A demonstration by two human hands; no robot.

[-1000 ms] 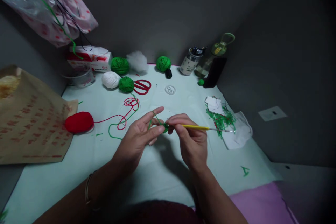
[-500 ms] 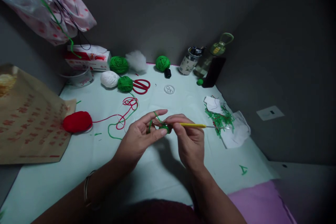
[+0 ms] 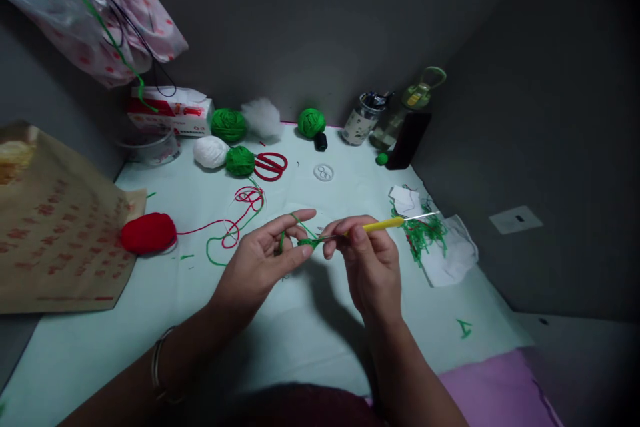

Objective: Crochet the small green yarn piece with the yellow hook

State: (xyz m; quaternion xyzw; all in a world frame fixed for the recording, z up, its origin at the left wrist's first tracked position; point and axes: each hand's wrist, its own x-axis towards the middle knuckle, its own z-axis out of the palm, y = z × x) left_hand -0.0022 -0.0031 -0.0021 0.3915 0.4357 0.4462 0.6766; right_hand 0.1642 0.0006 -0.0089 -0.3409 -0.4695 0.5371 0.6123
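Observation:
Above the middle of the table, my left hand (image 3: 265, 257) pinches a small green crochet piece (image 3: 308, 241) between thumb and fingers. Green yarn loops over its raised index finger and runs down to the piece. My right hand (image 3: 373, 263) is closed on a yellow-handled crochet hook (image 3: 383, 223), whose metal tip reaches left to the edge of the green piece. Whether the tip sits inside a stitch is too small to tell. From the left hand a green strand trails back toward a green yarn ball (image 3: 241, 161) beside red-handled scissors (image 3: 271, 167).
A red yarn ball (image 3: 149, 233) lies left by a brown paper bag (image 3: 75, 233). White yarn (image 3: 211, 152), another green ball (image 3: 311, 123), a pen cup (image 3: 359, 121) and a green bottle (image 3: 400, 113) line the back. Green yarn scraps (image 3: 425, 230) lie right, near a white wall socket (image 3: 516, 219).
My right hand has moved slightly right, away from my left hand, and the hook's rear end has tilted up. More of the metal shaft now shows between the hands.

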